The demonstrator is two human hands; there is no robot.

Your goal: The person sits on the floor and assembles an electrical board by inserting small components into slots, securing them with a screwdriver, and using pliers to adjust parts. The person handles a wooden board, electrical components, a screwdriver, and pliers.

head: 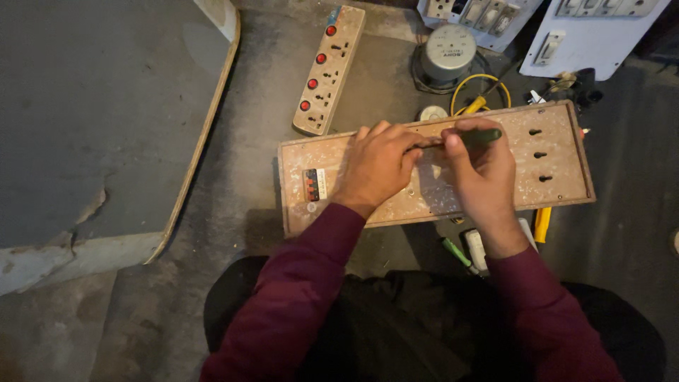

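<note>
A long, paint-speckled wooden board (559,148) lies flat on the floor in front of me. It has three slots on its right part and a small block of red switches (311,185) at its left. My right hand (479,170) is closed around a dark green-handled screwdriver (482,136) held level over the middle of the board. My left hand (378,164) rests on the board beside it, fingers curled at the tool's shaft. What the tip touches is hidden by my hands.
A beige power strip (329,71) with red switches lies beyond the board. A round grey device (448,53) and a yellow cable (481,88) sit behind it, with white switch plates (587,35) further back. A large grey panel (99,120) lies on the left. Yellow and green tool handles (542,225) lie near my knees.
</note>
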